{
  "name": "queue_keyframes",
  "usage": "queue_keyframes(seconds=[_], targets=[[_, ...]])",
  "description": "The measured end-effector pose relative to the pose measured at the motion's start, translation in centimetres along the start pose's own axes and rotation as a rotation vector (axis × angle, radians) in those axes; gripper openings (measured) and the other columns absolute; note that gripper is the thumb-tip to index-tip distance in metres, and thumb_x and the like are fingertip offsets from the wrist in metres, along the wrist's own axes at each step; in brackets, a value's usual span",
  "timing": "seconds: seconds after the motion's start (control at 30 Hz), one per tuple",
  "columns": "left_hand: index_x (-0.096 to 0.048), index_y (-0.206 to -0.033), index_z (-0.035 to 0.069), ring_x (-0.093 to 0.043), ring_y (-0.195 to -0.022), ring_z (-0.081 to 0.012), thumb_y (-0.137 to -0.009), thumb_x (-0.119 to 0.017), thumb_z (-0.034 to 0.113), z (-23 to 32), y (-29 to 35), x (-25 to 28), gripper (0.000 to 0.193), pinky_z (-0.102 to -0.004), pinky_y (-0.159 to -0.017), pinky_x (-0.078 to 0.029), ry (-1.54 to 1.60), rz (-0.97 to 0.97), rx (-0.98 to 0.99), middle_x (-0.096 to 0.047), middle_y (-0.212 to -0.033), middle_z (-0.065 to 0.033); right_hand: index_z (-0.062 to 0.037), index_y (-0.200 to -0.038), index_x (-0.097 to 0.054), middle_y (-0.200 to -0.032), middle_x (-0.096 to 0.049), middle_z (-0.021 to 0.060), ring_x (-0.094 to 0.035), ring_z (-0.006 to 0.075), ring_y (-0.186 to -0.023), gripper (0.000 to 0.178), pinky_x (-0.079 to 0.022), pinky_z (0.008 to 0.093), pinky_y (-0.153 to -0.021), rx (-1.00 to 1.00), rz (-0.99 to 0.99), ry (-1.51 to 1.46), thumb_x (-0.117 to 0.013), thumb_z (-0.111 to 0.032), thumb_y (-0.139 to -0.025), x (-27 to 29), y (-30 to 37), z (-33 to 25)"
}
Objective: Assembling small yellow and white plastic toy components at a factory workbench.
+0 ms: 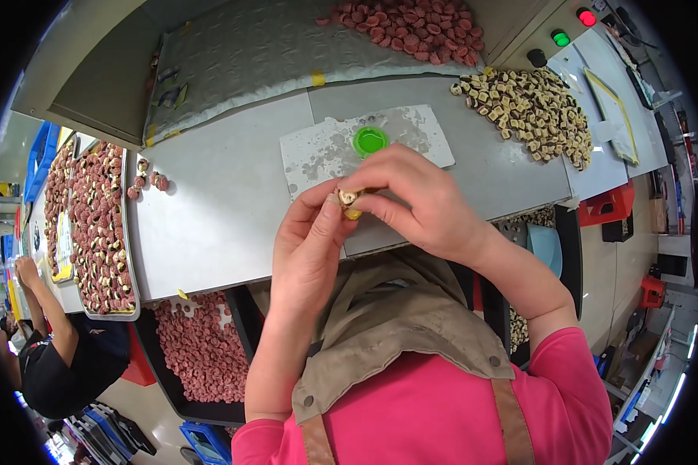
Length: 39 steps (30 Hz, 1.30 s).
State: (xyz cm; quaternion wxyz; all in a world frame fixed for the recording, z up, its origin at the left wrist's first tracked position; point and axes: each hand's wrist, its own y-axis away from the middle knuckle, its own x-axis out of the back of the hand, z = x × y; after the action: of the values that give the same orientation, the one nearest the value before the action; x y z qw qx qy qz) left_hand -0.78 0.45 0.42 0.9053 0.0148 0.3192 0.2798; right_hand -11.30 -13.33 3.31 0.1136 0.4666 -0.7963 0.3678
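In front of my chest, my left hand (309, 246) and my right hand (415, 198) meet over the near edge of the table. Thumbs and fingers of both pinch one small cream-and-brown piece (349, 197), partly covered by the fingertips. Something yellow (353, 214) shows just under it at a fingertip; I cannot make out what it is. Just beyond my hands, a small round green dish (370, 141) rests on a stained white sheet (302, 155). A heap of cream-and-dark-brown pieces (531, 112) lies to the right, and ridged pinkish-red pieces (419, 31) are piled at the back.
A metal tray (136, 271) at left holds many red-and-cream pieces, with several loose ones (138, 182) beside it. Below the table stand a black bin of pink pieces (202, 349) and another black bin (572, 263). A co-worker (70, 349) is at the far left.
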Motion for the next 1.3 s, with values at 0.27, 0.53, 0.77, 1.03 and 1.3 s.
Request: queue_keyframes(seconds=[0.27, 0.53, 0.77, 1.03, 1.3], targets=[[-0.058, -0.116, 0.0, -0.057, -0.092, -0.0089, -0.095, -0.056, 0.016, 0.1, 0.3, -0.8, 0.027, -0.0232, -0.084, -0.046, -0.244, -0.009, -0.069, -0.062, -0.105, -0.0043, -0.0062, -0.099, -0.061, -0.093, -0.057, 0.0073, -0.057, 0.0229, -0.081, 0.023, -0.048, 0.0307, -0.069, 0.053, 0.199, 0.098, -0.071, -0.004, -0.078, -1.3, 2.9, 0.5], [-0.059, -0.115, -0.001, -0.056, -0.09, -0.0084, -0.095, -0.056, 0.018, 0.1, 0.3, -2.0, 0.027, -0.0227, -0.082, -0.046, -0.404, -0.06, 0.008, -0.063, -0.1, -0.0037, -0.0075, -0.097, -0.061, -0.093, -0.057, 0.0065, -0.055, 0.0219, -0.079, 0.023, -0.047, 0.0297, -0.067, 0.105, 0.222, 0.148, -0.071, -0.002, -0.077, -0.7, 4.0, 0.7], [-0.054, -0.122, -0.001, -0.056, -0.09, -0.009, -0.096, -0.055, 0.017, 0.7, -0.2, -1.7, 0.032, -0.0234, -0.082, -0.046, -0.285, -0.157, 0.112, -0.062, -0.1, -0.0043, -0.0074, -0.104, -0.062, -0.098, -0.056, 0.0074, -0.055, 0.0217, -0.085, 0.029, -0.048, 0.0307, -0.074, -0.101, 0.212, -0.164, -0.073, -0.01, -0.078, 0.2, 4.1, 0.1], [-0.044, -0.134, 0.001, -0.055, -0.094, -0.0132, -0.09, -0.062, 0.017, -0.7, 0.2, -3.3, 0.05, -0.0253, -0.082, -0.046, -0.516, -0.137, -0.132, -0.056, -0.109, -0.0092, -0.0079, -0.107, -0.062, -0.101, -0.056, 0.0075, -0.055, 0.0212, -0.09, 0.032, -0.048, 0.031, -0.078, -0.075, 0.132, -0.189, -0.074, -0.015, -0.078, 0.5, 5.0, 2.0], [-0.04, -0.138, 0.002, -0.055, -0.092, -0.0153, -0.083, -0.069, 0.01, -2.5, -0.7, -2.8, 0.062, -0.0261, -0.078, -0.048, -1.024, -0.215, -0.417, -0.052, -0.105, -0.0097, -0.007, -0.1, -0.062, -0.095, -0.058, 0.0052, -0.055, 0.0207, -0.089, 0.028, -0.049, 0.0302, -0.076, -0.084, 0.157, -0.24, -0.074, -0.009, -0.075, 0.4, 4.8, 2.8]])
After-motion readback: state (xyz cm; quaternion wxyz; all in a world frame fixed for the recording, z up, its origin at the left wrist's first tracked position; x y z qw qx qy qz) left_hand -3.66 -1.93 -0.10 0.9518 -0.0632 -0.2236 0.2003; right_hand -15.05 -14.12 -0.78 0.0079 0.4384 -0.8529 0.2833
